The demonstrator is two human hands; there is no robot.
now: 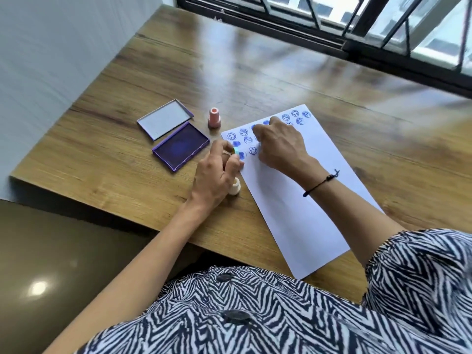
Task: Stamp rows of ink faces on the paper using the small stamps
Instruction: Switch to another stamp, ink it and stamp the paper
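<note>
- A wooden table (255,80) beside a dark-framed window (357,26) carries the whole work, its near edge met by a person in a black-and-white zebra-print top (255,315).
- A white sheet of paper (293,213) lies at an angle on the table, its far end filled with rows of blue ink faces (244,132) and a few solid blue blots.
- The right hand (281,146) rests knuckles-up on the stamped end of the sheet, fingers curled under; whether it holds anything cannot be told. A thin black cord bracelet (321,183) circles that wrist.
- The left hand (217,175) sits at the paper's left edge, fingertips pinched on a small green-and-blue stamp (236,150) held at the margin.
- An open purple ink pad (181,146) lies just left of the paper, its grey lid (164,118) beside it, farther back.
- A pink stamp (214,118) stands upright between ink pad and paper.
- A white stamp (234,187) stands partly hidden under the left hand, touching the paper's edge.
</note>
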